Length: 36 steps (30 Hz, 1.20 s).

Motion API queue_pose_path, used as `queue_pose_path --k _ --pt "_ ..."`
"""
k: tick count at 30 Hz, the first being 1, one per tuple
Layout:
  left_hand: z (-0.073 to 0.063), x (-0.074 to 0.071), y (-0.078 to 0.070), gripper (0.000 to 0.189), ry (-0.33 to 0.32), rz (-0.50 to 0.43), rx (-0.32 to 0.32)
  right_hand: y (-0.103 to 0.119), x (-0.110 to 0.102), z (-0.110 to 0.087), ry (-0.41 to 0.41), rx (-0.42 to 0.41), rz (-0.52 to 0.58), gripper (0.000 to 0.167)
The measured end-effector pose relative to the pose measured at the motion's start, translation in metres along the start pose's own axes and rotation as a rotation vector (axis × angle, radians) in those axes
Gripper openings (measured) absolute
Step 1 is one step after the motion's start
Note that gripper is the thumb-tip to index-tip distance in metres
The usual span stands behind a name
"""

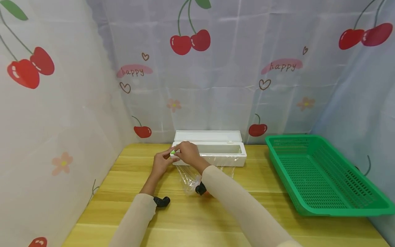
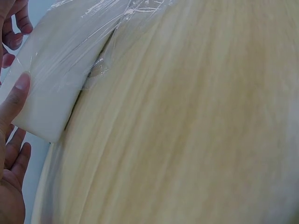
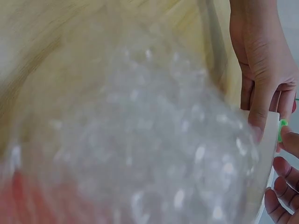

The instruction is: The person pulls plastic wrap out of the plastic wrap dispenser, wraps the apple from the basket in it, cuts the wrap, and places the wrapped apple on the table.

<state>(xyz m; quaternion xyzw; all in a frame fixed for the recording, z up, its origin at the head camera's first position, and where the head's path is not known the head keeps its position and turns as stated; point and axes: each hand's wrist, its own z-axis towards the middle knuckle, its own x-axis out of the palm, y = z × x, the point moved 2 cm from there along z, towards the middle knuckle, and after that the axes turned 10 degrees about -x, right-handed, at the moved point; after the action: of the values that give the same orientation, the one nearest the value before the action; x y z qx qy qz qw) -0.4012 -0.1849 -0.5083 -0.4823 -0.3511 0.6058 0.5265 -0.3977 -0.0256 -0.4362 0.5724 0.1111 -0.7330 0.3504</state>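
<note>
Film (image 1: pixel 190 179) snag risk near pinch

Right hand (image 1: pixel 187 151) is pinching green tab (image 1: pixel 173 152); just beside it, left hand (image 1: pixel 160 165) is gripping white box (image 1: pixel 243 160) by its end. Film is draping below the pinch, could be bunching if right sleeve (image 1: pixel 243 207) drags it. Right wrist view is showing the tab; left wrist isn't.

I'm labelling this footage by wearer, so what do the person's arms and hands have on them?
The left sleeve and right sleeve are long, plain and beige. The left hand and right hand are ungloved. A rounded black attachment juts out near the left wrist, a second black attachment near the right.
</note>
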Motion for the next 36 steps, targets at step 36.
queue_pose_path --k 36 --pt "0.009 0.0 0.016 0.056 -0.022 0.033 -0.004 -0.017 -0.003 -0.003 -0.018 -0.062 -0.106 0.045"
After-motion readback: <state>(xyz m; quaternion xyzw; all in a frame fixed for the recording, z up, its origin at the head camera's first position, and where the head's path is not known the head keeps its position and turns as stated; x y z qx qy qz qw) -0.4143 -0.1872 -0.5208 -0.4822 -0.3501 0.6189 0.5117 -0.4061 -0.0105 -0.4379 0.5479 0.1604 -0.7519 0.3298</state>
